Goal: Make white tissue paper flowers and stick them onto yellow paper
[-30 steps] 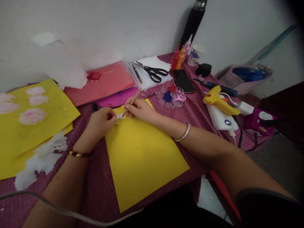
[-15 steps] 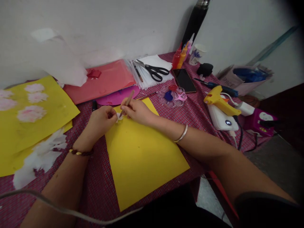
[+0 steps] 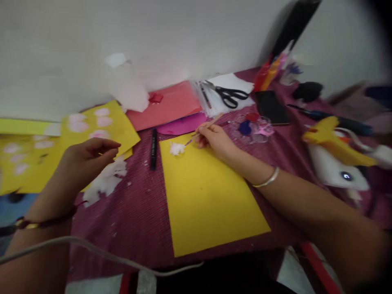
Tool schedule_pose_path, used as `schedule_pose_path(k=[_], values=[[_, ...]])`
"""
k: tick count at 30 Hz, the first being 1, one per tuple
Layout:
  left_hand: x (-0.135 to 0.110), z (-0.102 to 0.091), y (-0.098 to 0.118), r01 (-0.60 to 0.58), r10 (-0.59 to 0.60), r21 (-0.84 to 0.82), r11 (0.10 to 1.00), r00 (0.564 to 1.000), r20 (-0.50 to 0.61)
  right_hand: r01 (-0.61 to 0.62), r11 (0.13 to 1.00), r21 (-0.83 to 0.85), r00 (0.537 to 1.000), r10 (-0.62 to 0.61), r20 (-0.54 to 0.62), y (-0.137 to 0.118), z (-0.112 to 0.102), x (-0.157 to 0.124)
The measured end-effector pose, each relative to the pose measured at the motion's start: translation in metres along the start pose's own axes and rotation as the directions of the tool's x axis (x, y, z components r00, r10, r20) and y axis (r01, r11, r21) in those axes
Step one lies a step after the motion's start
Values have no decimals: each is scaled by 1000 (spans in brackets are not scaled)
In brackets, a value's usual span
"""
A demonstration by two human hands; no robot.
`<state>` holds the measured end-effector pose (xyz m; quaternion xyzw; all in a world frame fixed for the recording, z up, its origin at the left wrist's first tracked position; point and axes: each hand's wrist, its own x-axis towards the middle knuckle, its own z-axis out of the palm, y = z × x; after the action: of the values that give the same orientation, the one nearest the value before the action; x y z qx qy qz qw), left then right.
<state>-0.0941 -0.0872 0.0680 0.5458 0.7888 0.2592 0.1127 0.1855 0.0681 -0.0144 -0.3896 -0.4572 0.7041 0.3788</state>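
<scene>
My right hand (image 3: 214,139) rests at the top edge of a yellow paper sheet (image 3: 208,196) and is closed on a thin wooden paintbrush (image 3: 206,127). The brush tip points at a small white tissue tuft (image 3: 177,148) lying on the sheet's top left corner. My left hand (image 3: 87,157) hovers to the left, above white torn tissue pieces (image 3: 105,181). Its fingers are loosely curled and apart, with nothing visible in them. The picture is blurred by motion.
A black marker (image 3: 152,148) lies left of the sheet. Yellow sheets with pink-white flowers (image 3: 98,122) lie at the left. At the back are red paper (image 3: 167,104), scissors (image 3: 228,94), a paint palette (image 3: 251,128), a phone (image 3: 271,107) and paint bottles (image 3: 269,71). A yellow glue gun (image 3: 333,139) sits at the right.
My left hand has let go of the tissue tuft and moved left, away from the sheet. The tuft now lies on the paper. The view has swung to the left.
</scene>
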Motion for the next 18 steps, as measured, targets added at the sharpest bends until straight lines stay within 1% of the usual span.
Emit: schedule_pose_path(k=[2,3,4,6,8,10,12,13,14,15,16,17,18], values=[[-19,-19,-18,103,-101,18,995,991,-89,15,1000,-7,1000,-15,9,2,1,-1],[-28,-25,-26,149,-143,36,988,983,-117,29,1000,-11,999,-28,15,3,1,-1],[-37,-28,-33,175,-168,48,983,978,-123,37,999,-16,999,-37,20,5,1,-1],[-51,-29,-44,186,-179,79,979,980,-88,45,999,-24,999,-45,27,6,1,0],[-58,-22,-50,119,-115,151,981,993,-30,52,998,-31,998,-51,33,6,1,-1],[-58,-10,-53,-31,31,248,968,1000,4,60,998,-34,998,-59,37,6,2,-2],[-53,4,-52,-184,183,317,930,982,34,60,998,-34,997,-59,40,6,2,-4],[-49,10,-51,-235,235,323,917,971,38,58,998,-34,998,-57,38,7,3,-5],[-45,15,-48,-256,260,310,916,965,28,56,998,-34,998,-55,36,7,3,-6],[-41,19,-43,-235,245,265,935,970,-5,56,998,-32,998,-55,33,7,4,-8],[-37,23,-36,-173,184,177,969,981,-52,57,998,-29,998,-56,33,8,4,-9],[-33,26,-27,-81,85,39,996,992,-97,62,998,-22,997,-62,36,8,5,-10],[-30,29,-17,22,-38,-143,989,993,-111,73,997,-13,996,-72,45,7,6,-11]])
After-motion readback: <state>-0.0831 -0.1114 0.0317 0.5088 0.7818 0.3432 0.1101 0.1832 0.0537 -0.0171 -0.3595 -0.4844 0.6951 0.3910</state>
